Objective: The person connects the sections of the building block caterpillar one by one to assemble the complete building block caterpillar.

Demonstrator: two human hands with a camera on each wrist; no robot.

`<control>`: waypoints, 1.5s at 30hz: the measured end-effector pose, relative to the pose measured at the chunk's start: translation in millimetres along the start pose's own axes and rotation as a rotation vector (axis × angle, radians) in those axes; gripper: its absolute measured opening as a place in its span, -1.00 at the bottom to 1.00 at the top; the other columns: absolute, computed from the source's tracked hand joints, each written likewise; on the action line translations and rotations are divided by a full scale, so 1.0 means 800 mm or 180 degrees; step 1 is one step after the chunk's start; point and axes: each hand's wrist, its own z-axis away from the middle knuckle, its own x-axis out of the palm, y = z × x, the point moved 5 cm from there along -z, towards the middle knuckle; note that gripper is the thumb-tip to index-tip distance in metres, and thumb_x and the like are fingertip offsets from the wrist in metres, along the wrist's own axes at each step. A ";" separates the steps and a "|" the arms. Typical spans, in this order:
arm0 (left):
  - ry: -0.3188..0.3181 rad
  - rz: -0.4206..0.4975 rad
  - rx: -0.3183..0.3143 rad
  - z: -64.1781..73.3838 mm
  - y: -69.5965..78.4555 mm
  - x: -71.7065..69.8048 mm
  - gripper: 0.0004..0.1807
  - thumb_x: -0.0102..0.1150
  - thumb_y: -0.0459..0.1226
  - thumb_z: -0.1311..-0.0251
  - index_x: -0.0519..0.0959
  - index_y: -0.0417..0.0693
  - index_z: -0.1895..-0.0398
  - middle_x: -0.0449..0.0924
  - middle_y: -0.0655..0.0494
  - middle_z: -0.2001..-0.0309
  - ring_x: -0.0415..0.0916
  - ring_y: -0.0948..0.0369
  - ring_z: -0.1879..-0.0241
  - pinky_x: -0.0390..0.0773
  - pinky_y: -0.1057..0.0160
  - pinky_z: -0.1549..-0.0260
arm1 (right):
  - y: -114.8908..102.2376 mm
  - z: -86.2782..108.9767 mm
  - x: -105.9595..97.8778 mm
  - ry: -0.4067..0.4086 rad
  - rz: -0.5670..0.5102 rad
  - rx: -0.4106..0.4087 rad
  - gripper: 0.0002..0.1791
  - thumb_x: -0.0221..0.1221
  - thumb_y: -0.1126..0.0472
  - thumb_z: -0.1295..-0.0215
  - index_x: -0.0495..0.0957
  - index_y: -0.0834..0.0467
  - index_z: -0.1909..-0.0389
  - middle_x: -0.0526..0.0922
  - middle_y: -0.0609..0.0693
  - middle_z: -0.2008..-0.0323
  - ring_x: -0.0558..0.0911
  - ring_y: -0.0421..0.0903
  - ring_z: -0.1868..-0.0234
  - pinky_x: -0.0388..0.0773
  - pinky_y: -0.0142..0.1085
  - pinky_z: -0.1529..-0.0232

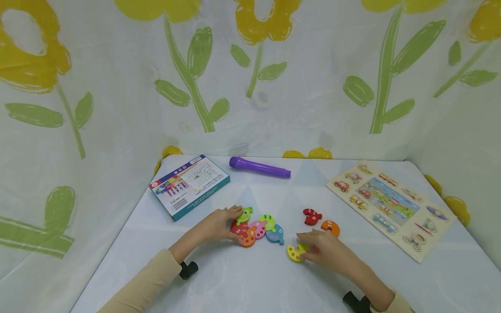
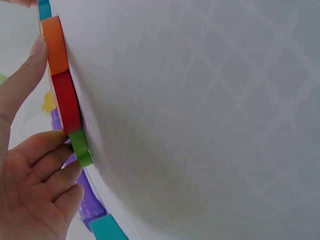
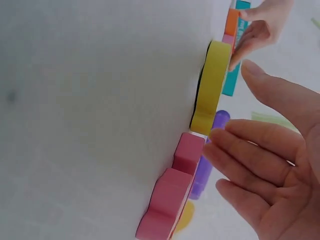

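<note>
Joined number puzzle pieces form a wavy caterpillar [image 1: 259,230] on the table, with a green head [image 1: 245,215] at its far left. My left hand [image 1: 219,224] holds the chain at its left end: the thumb [image 2: 34,57] touches the orange piece [image 2: 55,45], and the index finger lies where the red piece [image 2: 66,100] meets the green head. Over a loose yellow puzzle piece [image 1: 294,254] is my right hand [image 1: 326,250], its fingers relaxed around the piece's right side. Beyond that hand lie a loose red piece [image 1: 312,216] and an orange piece [image 1: 330,228] marked 10.
A flat puzzle box [image 1: 189,187] lies at the back left. Near the table's back edge is a purple microphone-shaped toy [image 1: 260,167]. A wooden vehicle puzzle board [image 1: 391,206] lies on the right. Flower-printed cloth [image 1: 305,87] surrounds the table.
</note>
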 end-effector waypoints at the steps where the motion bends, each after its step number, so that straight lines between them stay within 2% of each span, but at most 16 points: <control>1: -0.0005 -0.0015 -0.0006 0.000 0.000 0.000 -0.01 0.47 0.10 0.15 0.32 -0.09 -0.38 0.18 -0.02 -0.42 0.05 -0.07 -0.42 0.09 -0.10 -0.36 | 0.000 0.001 0.000 0.0004 0.0007 0.0018 -0.45 0.44 0.00 -0.01 0.65 0.16 -0.04 0.68 -0.01 0.02 0.59 0.08 -0.09 0.54 0.01 -0.08; 9: -0.0009 -0.0048 0.0028 -0.001 -0.001 0.001 0.00 0.47 0.10 0.15 0.33 -0.09 -0.38 0.21 -0.01 -0.41 0.06 -0.05 -0.42 0.15 -0.11 -0.34 | -0.001 0.011 0.000 -0.0041 0.0030 0.0017 -0.55 0.44 0.11 -0.02 0.69 0.21 0.05 0.73 0.01 0.13 0.66 0.00 0.03 0.57 -0.03 -0.03; 17: -0.0012 -0.0067 -0.0019 -0.002 0.000 0.001 -0.01 0.47 0.10 0.15 0.33 -0.08 -0.38 0.21 -0.01 -0.41 0.06 -0.05 -0.42 0.15 -0.10 -0.34 | -0.006 0.012 0.002 -0.0064 0.0024 0.0025 -0.56 0.44 0.15 -0.02 0.68 0.22 0.05 0.72 0.03 0.11 0.62 0.12 -0.05 0.55 0.01 -0.04; 23: -0.0014 -0.0089 -0.0018 -0.002 0.000 0.001 -0.01 0.48 0.10 0.15 0.33 -0.08 -0.38 0.20 -0.01 -0.41 0.06 -0.06 -0.42 0.14 -0.10 -0.34 | -0.008 0.019 -0.003 0.0102 0.0167 0.0283 -0.51 0.48 0.11 0.05 0.69 0.20 0.05 0.72 0.01 0.10 0.61 0.09 -0.06 0.57 -0.02 -0.04; 28: -0.0009 -0.0111 -0.0051 -0.002 0.000 0.001 -0.01 0.48 0.10 0.16 0.33 -0.07 -0.38 0.19 0.00 -0.42 0.05 -0.05 -0.42 0.12 -0.07 -0.35 | -0.010 0.024 -0.004 0.0062 0.0245 0.0412 -0.48 0.50 0.08 0.09 0.69 0.19 0.06 0.72 0.01 0.11 0.59 0.14 -0.08 0.56 0.02 -0.05; 36: -0.0005 -0.0094 -0.0119 -0.002 -0.001 0.000 -0.01 0.49 0.09 0.16 0.32 -0.04 -0.39 0.18 0.02 -0.42 0.05 -0.07 -0.42 0.14 -0.07 -0.35 | -0.012 0.020 0.003 -0.0030 0.0339 0.0333 -0.48 0.48 0.10 0.04 0.67 0.19 0.01 0.70 0.04 0.08 0.57 0.14 -0.10 0.55 0.04 -0.06; 45: -0.0002 -0.0027 -0.0032 -0.002 0.000 0.000 -0.01 0.49 0.08 0.15 0.33 -0.09 -0.38 0.20 -0.03 -0.42 0.05 -0.07 -0.42 0.14 -0.10 -0.34 | -0.013 0.011 0.011 -0.0104 0.0206 0.0275 -0.37 0.51 0.08 0.11 0.63 0.22 -0.05 0.67 0.07 0.01 0.54 0.19 -0.13 0.55 0.04 -0.06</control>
